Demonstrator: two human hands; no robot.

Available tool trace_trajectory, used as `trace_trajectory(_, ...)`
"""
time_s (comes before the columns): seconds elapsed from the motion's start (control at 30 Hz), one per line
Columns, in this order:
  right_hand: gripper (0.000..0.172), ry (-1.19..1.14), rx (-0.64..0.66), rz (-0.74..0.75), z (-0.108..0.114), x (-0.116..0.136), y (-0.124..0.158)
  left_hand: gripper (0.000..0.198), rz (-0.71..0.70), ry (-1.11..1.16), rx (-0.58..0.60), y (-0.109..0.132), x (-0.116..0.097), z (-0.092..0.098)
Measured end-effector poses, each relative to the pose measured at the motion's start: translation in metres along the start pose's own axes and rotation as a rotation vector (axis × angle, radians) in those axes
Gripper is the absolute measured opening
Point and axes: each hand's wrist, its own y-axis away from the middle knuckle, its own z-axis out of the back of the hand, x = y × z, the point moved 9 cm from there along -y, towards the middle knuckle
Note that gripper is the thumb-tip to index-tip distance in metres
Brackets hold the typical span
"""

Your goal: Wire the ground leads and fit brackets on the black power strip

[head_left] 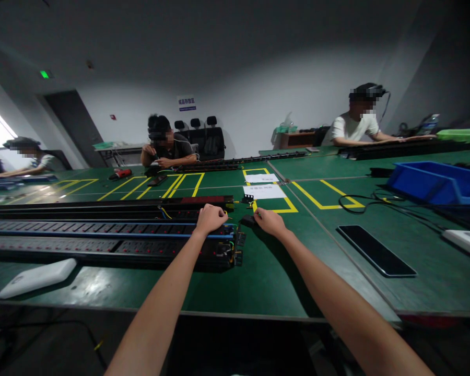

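Several long black power strips (pixel 82 244) lie side by side on the green table, running off to the left, with loose wires and small black end parts (pixel 238 257) at their right ends. My left hand (pixel 211 219) lies over the right end of one strip, its fingers curled; whatever they grip is hidden beneath them. Just to the right, my right hand (pixel 270 222) hovers low over the table with fingers pinched at a small black part (pixel 248 221). Behind the hands sits a small black bracket (pixel 247 198) with holes.
A phone (pixel 376 250), black cables (pixel 399 206), a blue bin (pixel 438 183) and a white device (pixel 468 241) are on the right. Another white device (pixel 39 277) lies front left. Paper sheets (pixel 264 191) and yellow tape lie ahead. Several people work around the table.
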Motion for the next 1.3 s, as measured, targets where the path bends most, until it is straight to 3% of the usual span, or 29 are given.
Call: trace_trajectory(1.3,0.030,-0.004,-0.014,0.007,-0.0001,-0.0012,-0.0011,0.021,0.008,0.003,0.001,0.0010,-0.0037,0.0034)
